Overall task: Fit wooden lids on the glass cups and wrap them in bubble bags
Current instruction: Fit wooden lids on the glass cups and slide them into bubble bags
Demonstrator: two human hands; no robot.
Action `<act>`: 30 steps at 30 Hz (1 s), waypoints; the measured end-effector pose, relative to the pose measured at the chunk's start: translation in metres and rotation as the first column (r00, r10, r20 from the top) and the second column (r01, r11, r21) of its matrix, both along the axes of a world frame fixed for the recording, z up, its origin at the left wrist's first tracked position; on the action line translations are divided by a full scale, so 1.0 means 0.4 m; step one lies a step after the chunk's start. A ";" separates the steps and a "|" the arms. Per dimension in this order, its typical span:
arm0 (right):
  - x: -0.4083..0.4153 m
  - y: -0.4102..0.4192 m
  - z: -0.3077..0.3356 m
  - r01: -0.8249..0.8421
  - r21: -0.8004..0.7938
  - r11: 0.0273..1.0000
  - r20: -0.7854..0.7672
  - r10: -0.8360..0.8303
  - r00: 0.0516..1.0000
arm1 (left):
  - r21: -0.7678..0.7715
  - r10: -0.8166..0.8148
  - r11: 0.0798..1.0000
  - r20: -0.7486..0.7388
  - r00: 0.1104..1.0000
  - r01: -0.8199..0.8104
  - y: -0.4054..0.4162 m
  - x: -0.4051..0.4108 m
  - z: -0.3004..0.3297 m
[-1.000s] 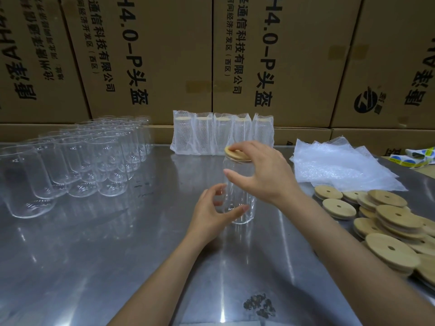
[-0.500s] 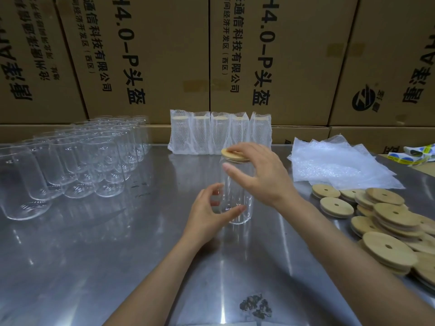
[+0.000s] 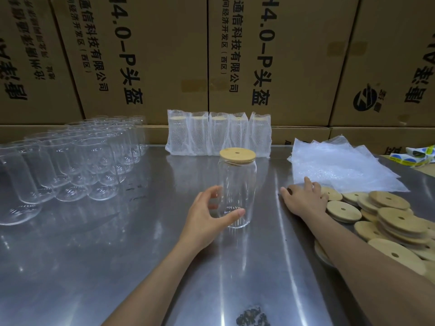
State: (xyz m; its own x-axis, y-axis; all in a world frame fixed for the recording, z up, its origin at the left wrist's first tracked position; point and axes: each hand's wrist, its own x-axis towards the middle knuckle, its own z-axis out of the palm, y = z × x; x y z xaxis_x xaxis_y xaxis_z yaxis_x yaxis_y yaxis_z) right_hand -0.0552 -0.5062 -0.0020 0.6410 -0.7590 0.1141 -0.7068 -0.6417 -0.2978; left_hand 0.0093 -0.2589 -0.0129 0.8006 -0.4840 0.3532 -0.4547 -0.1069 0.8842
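On the steel table (image 3: 94,267), centre: one glass cup (image 3: 237,191), upright, wooden lid (image 3: 237,154) seated on its mouth. Left hand (image 3: 207,220) curled round the cup's lower body. Right hand (image 3: 303,200), fingers extended, resting at the edge of the bubble bags (image 3: 341,165), beside loose lids (image 3: 390,220).

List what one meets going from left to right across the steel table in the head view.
Cluster of empty clear glass cups → left hand → lidded glass cup → right hand → pile of round wooden lids.
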 end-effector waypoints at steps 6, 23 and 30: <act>0.016 -0.032 -0.003 0.018 -0.065 0.998 -0.070 -0.022 0.997 | 0.004 -0.004 1.000 -0.001 1.000 0.004 0.001 -0.002 -0.001; 0.024 -0.065 0.003 0.018 -0.155 0.988 -0.073 -0.029 0.997 | 0.045 0.000 0.999 0.029 1.000 -0.002 0.003 -0.011 0.005; 0.028 -0.054 0.014 0.073 -0.265 0.962 0.263 0.000 0.965 | 0.044 -0.008 0.999 0.038 0.999 0.006 -0.001 -0.006 0.001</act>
State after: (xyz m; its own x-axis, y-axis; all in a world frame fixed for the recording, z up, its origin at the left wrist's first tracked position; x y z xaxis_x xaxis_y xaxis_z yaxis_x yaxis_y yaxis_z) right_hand -0.0441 -0.5279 0.0037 0.5346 -0.6987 0.4754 -0.6531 -0.6986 -0.2924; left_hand 0.0067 -0.2593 -0.0125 0.7833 -0.5054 0.3620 -0.4894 -0.1421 0.8604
